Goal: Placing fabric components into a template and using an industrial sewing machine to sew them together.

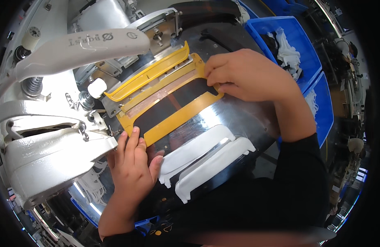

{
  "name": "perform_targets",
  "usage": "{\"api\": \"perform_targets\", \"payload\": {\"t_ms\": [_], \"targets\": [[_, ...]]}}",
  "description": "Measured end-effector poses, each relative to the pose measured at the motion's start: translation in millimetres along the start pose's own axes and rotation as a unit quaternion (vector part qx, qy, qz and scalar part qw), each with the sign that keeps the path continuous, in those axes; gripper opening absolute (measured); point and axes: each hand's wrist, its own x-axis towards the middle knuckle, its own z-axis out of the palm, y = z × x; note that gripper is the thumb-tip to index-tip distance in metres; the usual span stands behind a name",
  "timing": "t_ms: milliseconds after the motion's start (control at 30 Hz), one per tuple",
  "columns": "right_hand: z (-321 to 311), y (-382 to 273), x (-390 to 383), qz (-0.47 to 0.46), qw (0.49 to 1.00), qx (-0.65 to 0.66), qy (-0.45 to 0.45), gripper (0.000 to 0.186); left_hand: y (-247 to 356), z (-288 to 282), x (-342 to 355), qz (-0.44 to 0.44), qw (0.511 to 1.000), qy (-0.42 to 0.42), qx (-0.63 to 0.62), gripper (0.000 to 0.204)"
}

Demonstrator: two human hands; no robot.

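Note:
A yellow plastic frame [179,117] with black fabric [173,103] inside its openings lies on the shiny metal bed [235,115] of a white sewing machine [46,136]. My left hand [132,164] rests flat with its fingertips on the frame's near left corner. My right hand [243,74] presses with bent fingers on the frame's far right end. A second yellow bar [149,74] sits tilted just above the frame, under a metal clamp [161,26].
Two white shaped templates [206,158] lie side by side on the bed just in front of the frame. Blue bins [297,45] with white and black pieces stand at the right. White pieces hang below the machine at lower left.

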Motion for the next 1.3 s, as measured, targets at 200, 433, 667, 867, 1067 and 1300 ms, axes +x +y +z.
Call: {"api": "perform_targets", "payload": {"t_ms": [200, 433, 667, 867, 1067, 1300], "targets": [[0, -3, -11, -0.060, 0.994, -0.082, -0.036, 0.026, 0, -2, 0, 0.008, 1.000, 0.009, -0.009, 0.052], [-3, -20, -17, -0.047, 0.991, -0.124, -0.026, 0.019, -3, 3, 0, 0.015, 0.999, 0.045, 0.017, 0.047], [1, -2, 4, -0.057, 0.992, 0.077, 0.084, 0.019, -2, -3, -6, 0.050, 0.990, 0.119, -0.047, 0.038], [30, 22, 29, 0.072, 0.877, 0.429, 0.206, 0.025, -2, 8, -6, 0.093, 0.977, 0.164, -0.098, 0.031], [38, 45, 41, 0.075, 0.803, 0.534, 0.254, 0.032, -5, 8, -13, 0.091, 0.981, 0.151, -0.085, 0.035], [57, 57, 47, 0.055, 0.902, 0.349, 0.249, 0.035, -7, 16, -7, 0.099, 0.977, 0.142, -0.124, 0.046]]}}
